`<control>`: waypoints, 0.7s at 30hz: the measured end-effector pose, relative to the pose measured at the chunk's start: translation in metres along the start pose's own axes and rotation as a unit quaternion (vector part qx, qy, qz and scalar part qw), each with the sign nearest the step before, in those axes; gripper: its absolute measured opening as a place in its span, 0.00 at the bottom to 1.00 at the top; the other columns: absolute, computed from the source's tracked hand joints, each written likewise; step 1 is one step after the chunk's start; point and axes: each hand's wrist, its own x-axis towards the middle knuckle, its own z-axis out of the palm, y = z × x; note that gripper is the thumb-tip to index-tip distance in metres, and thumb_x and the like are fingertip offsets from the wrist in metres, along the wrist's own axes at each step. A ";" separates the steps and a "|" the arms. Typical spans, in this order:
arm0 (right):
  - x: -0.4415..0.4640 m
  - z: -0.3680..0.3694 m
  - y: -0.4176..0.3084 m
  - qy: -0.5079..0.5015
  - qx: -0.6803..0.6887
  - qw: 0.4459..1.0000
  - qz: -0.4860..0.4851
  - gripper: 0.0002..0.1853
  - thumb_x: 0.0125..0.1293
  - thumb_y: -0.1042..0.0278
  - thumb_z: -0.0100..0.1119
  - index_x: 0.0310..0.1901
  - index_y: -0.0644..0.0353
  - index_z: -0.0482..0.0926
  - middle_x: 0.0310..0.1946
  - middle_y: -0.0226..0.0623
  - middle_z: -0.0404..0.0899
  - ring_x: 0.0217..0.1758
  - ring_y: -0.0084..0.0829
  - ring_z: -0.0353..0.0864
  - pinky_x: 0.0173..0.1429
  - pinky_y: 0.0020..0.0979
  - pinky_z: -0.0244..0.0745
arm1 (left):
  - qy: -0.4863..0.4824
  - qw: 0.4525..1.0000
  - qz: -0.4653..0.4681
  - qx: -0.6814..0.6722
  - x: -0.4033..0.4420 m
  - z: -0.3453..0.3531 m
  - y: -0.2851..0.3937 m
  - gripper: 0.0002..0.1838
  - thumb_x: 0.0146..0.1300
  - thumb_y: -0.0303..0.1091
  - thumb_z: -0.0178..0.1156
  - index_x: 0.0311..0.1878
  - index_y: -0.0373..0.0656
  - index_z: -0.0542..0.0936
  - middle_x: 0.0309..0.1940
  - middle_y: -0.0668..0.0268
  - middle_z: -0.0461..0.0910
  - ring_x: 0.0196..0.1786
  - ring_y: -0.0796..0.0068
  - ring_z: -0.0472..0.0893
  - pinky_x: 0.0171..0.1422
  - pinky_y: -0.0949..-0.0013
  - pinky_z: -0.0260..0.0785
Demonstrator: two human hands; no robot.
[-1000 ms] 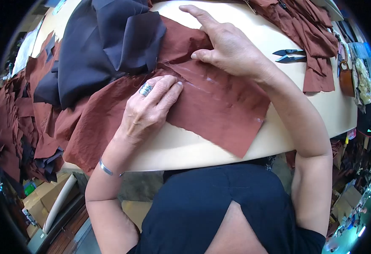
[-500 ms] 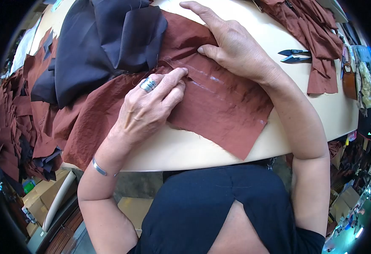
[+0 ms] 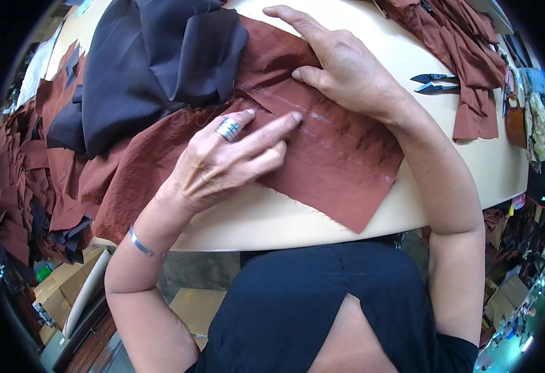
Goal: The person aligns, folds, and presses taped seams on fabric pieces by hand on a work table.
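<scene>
- Rust cloth [image 3: 341, 186] lies across the pale table [image 3: 272, 227], beneath both bare hands, its near right corner close to the table's near edge.
- Left hand [image 3: 213, 165] rests palm down over the cloth's near side, fingers loosely bent and partly spread. Fingertips [image 3: 297, 117] meet the surface beside whitish lines [image 3: 316, 116]; whether any fold is pinched cannot be told.
- Right hand [image 3: 353, 68] lies over the far right part, open, thumb and forefinger wide apart. The thumb tip is at the cloth, the forefinger reaches beyond its far edge, and no fold shows gripped between them.
- Cloth extends left and near of the right hand, and to both sides of the left.
- Dark cloth [image 3: 160, 56] sits bunched on the rust cloth, far and left of the left hand.
- Black snips [image 3: 434, 89] lie to the right of the right hand, beside a rust bundle [image 3: 471, 74] at the far right.
- A brown case [image 3: 516, 121] stands at the table's right edge.
- Rust and dark scraps [image 3: 20, 180] crowd the left side.
- A ring [image 3: 228, 128] and a bracelet [image 3: 139, 242] mark the left hand and wrist.
</scene>
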 end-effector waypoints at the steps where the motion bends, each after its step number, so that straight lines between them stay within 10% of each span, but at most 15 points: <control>1: -0.001 0.002 0.002 0.015 -0.010 1.000 -0.020 0.38 0.54 0.80 0.54 0.68 0.61 0.52 0.42 0.64 0.75 0.47 0.58 0.77 0.54 0.44 0.72 | 0.015 0.999 -0.027 -0.022 -0.001 0.003 -0.002 0.09 0.50 0.27 0.56 0.37 0.45 0.76 0.59 0.69 0.74 0.44 0.66 0.79 0.46 0.71 0.76; 21: 0.000 -0.002 -0.002 0.017 -0.008 0.999 -0.041 0.39 0.53 0.78 0.56 0.68 0.61 0.53 0.34 0.62 0.77 0.41 0.59 0.77 0.49 0.45 0.73 | 0.015 0.998 -0.053 -0.030 -0.007 0.000 0.001 0.14 0.47 0.26 0.57 0.40 0.48 0.76 0.54 0.68 0.77 0.48 0.63 0.78 0.46 0.67 0.76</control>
